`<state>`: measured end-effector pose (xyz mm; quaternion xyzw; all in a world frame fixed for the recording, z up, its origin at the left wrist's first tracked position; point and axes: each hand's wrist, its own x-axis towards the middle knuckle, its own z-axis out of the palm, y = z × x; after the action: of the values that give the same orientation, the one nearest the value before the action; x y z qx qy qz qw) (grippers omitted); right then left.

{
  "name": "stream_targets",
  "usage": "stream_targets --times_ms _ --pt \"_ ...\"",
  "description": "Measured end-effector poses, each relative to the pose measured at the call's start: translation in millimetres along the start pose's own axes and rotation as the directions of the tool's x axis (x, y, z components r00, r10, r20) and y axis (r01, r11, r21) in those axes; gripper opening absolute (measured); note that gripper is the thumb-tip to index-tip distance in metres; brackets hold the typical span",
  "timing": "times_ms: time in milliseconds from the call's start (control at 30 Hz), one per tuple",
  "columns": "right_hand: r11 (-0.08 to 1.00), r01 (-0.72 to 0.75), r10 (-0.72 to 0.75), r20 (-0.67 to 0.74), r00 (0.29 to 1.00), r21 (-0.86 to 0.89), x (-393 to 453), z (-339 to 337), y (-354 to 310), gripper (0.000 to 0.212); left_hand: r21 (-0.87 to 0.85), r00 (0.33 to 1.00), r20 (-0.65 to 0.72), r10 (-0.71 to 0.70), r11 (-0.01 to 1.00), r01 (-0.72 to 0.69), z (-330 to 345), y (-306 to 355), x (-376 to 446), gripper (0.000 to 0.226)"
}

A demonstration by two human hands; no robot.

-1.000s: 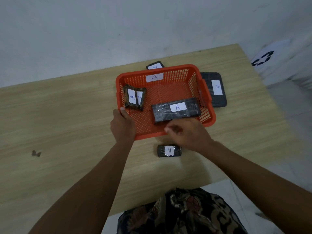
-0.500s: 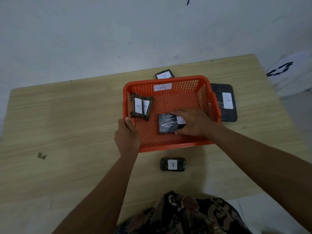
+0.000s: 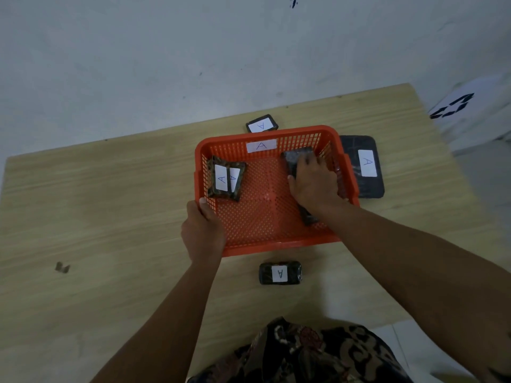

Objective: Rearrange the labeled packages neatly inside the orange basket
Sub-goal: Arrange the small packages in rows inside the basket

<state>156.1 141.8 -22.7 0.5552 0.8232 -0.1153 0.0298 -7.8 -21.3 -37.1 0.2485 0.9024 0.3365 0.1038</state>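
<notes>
- The right hand [image 3: 313, 186] lies palm down inside the orange basket [image 3: 279, 244], pressed over a long dark package [image 3: 297, 158]. Its grip is closed around the package, thumb on the left edge and fingers over the top.
- That package runs along the basket's right wall. One end shows beyond the fingertips near the far right corner; the other end pokes out under the wrist toward the near wall.
- The left hand [image 3: 203, 230] has its grip closed on the basket's near left corner, thumb hooked over the rim and fingers outside.
- Far side of the left grip, against the left wall, a pair of packages [image 3: 226, 181] leans tilted, each with a white "A" label.
- A white "A" label [image 3: 261, 145] sits on the basket's far wall, left of the right grip.
- Outside the basket, on the desk [image 3: 110, 217]: a flat dark package [image 3: 365, 167] just right of the right wall, a small package [image 3: 261, 124] behind the far wall, and a near package [image 3: 280, 273] in front of the near wall, between the two forearms.
</notes>
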Motion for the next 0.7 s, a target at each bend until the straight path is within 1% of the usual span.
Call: stream_targets --times_ms 67,100,233,300,333,400,433,467,500,567,600,633,700 --pt "0.99 0.133 -0.134 0.015 0.991 0.036 -3 7 3 0.06 -0.001 1.0 -0.008 0.002 1.0 -0.002 1 0 0 0.036" --pt "0.986 0.157 -0.158 0.017 0.987 0.049 -5 11 5 0.061 -0.002 1.0 -0.01 0.0 1.0 0.0 1 -1 0 0.035" --pt "0.991 0.071 -0.069 -0.023 0.997 0.116 -9 20 19 0.059 -0.005 1.0 -0.013 -0.004 1.0 0.004 1 -1 0 0.031" --pt "0.989 0.057 -0.056 -0.014 0.998 0.14 -7 21 20 0.059 -0.005 1.0 -0.007 -0.01 1.0 0.01 0 0 0 0.03" --pt "0.988 0.061 -0.057 -0.033 0.998 0.141 -7 20 19 0.058 -0.003 1.0 -0.002 -0.014 1.0 0.014 0 0 0 0.03" --pt "0.985 0.125 -0.106 -0.151 0.983 0.119 -8 19 11 0.05 0.003 1.0 0.004 -0.022 1.0 0.022 0 1 0 0.031" --pt "0.977 0.18 -0.15 -0.228 0.962 0.117 -8 19 3 0.044 0.005 1.0 0.007 -0.023 1.0 0.023 0 1 0 0.032" --pt "0.96 0.237 -0.188 -0.284 0.94 0.151 -7 19 -8 0.037 0.004 1.0 0.008 -0.021 1.0 0.021 0 1 0 0.033" --pt "0.93 0.286 -0.214 -0.293 0.932 0.231 -5 18 -22 0.031 0.002 1.0 0.01 -0.019 1.0 0.019 0 1 0 0.034" --pt "0.84 0.312 -0.249 -0.194 0.949 0.445 -1 14 -54 0.025 -0.003 0.999 0.022 -0.027 1.0 0.027 -1 2 0 0.037" --pt "0.794 0.296 -0.273 -0.123 0.954 0.531 2 14 -69 0.028 -0.006 0.999 0.03 -0.031 1.0 0.031 -2 3 0 0.037" --pt "0.768 0.283 -0.311 -0.053 0.949 0.574 7 14 -82 0.038 -0.011 0.999 0.035 -0.033 0.999 0.033 -3 3 0 0.037" --pt "0.771 0.296 -0.413 0.089 0.906 0.563 16 14 -101 0.075 -0.024 0.998 0.046 -0.033 0.999 0.034 -5 3 0 0.037"
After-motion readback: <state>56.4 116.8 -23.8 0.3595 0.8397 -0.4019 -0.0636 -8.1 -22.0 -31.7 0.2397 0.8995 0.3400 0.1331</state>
